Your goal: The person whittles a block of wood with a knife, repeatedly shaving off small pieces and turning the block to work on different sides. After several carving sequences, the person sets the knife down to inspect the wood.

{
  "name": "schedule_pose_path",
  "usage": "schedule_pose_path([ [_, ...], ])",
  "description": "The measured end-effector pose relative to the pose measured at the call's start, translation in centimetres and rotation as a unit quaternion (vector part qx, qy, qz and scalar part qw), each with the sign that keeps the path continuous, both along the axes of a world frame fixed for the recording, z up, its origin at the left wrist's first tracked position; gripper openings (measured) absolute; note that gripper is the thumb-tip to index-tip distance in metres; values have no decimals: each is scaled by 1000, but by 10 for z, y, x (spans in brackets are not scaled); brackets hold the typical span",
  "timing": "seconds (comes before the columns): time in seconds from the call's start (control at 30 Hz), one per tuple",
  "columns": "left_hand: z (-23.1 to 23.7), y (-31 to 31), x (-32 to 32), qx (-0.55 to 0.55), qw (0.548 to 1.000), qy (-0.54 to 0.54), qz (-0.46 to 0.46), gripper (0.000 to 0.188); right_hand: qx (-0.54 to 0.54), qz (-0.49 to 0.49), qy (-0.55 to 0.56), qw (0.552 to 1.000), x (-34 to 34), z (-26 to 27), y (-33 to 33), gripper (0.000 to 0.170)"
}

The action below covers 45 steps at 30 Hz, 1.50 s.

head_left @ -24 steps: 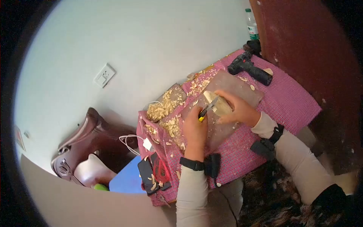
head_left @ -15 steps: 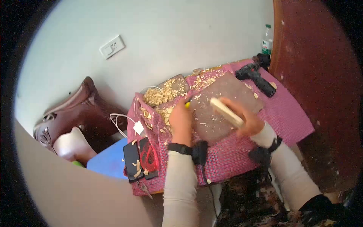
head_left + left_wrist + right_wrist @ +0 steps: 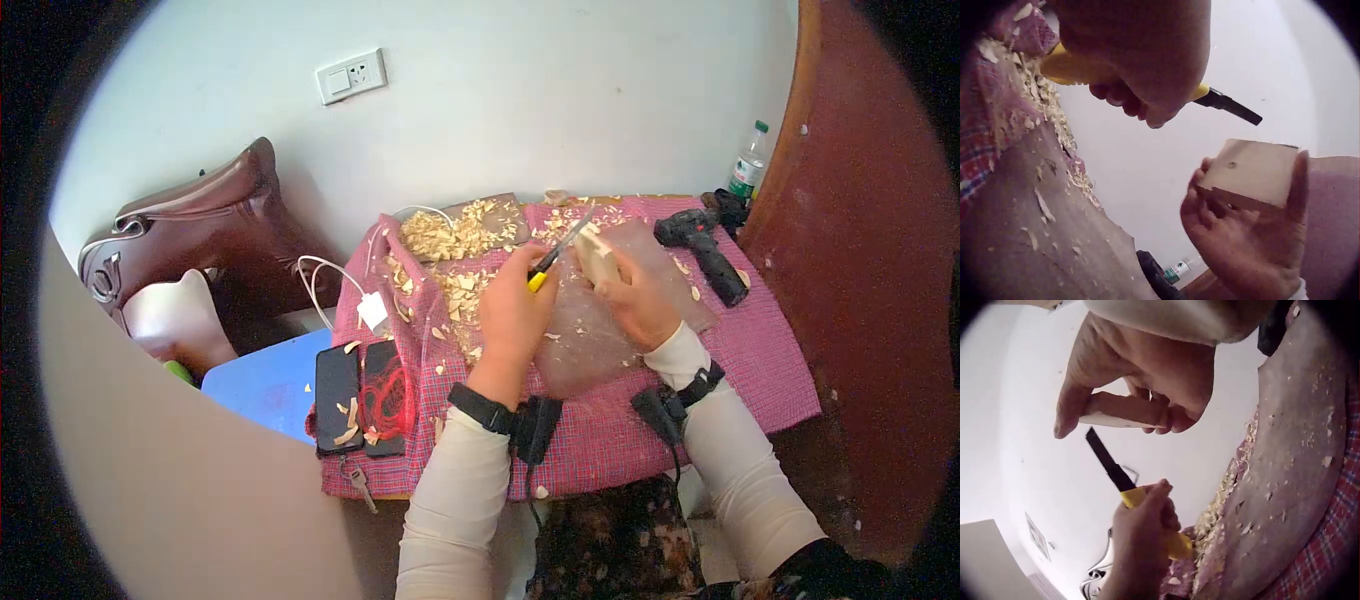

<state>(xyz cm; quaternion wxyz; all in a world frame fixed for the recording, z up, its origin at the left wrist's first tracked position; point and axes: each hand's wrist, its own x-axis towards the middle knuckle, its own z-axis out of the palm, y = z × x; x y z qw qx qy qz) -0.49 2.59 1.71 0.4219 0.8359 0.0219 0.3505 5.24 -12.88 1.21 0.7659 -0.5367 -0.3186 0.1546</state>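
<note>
My left hand [image 3: 515,310] grips a yellow-handled utility knife [image 3: 1063,67], its dark blade [image 3: 1107,459] extended and pointing up and away. Close by, my right hand [image 3: 640,300] holds a pale wooden block [image 3: 596,258] between thumb and fingers. A small dark spot, like a knot or hole, marks the block's flat face [image 3: 1254,169] in the left wrist view. In the right wrist view a gap shows between the blade tip and the block. Both hands are over a brownish-grey board [image 3: 590,350] scattered with shavings.
Wood shavings [image 3: 440,238] heap at the table's back left. On the pink checked cloth [image 3: 770,350] lie a black cordless drill [image 3: 705,255], a phone [image 3: 337,395], a red cord [image 3: 385,400] and a key [image 3: 362,490]. A green-capped bottle [image 3: 748,165] stands at the back right.
The head view has shifted and levelled. The knife, earlier overlapping the block, swung away left and is back near it. My right hand has turned the block to a different angle.
</note>
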Motion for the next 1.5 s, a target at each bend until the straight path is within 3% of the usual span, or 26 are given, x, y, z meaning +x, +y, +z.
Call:
schedule_pose_path([
  [0.13,-6,-3,3,52,999,-12,3,24,-56,0,-46,997,1,-10,-2,72],
  [0.23,-12,-1,10,128,991,-27,7,21,-61,-11,-20,998,6,-12,-7,73],
  [0.3,-11,-4,13,170,985,22,-4,20,-34,-15,-14,999,10,-11,-9,75],
  [0.4,-2,-8,14,163,983,84,-19,20,-37,-26,-20,999,16,-12,-10,78],
  [0.63,-9,5,15,148,987,56,-30,17,-70,-52,-62,994,7,-12,-5,83],
  [0.77,-12,17,15,183,981,61,33,14,-46,-34,-58,997,-3,-6,-7,85],
  [0.87,-18,27,23,177,974,86,115,13,-97,-38,-114,988,-7,-2,-10,85],
  [0.93,-16,35,24,160,970,89,161,13,-92,64,-224,968,-14,6,-16,85],
  [1.0,-9,48,22,163,958,104,210,14,-107,40,-225,968,-11,5,-15,86],
  [1.07,-5,40,16,172,968,61,174,14,-108,-6,-218,970,-12,1,-12,87],
  [1.17,-1,24,6,196,974,17,116,15,-48,-66,-79,994,0,4,-12,90],
  [1.23,0,14,4,164,986,20,33,15,-25,-52,-76,995,3,0,-12,89],
  [1.33,0,5,2,172,984,41,-12,16,-60,-64,-113,990,3,-3,-9,90],
  [1.5,-8,3,6,152,988,38,-9,18,-51,-47,-66,995,-6,0,-7,91],
])
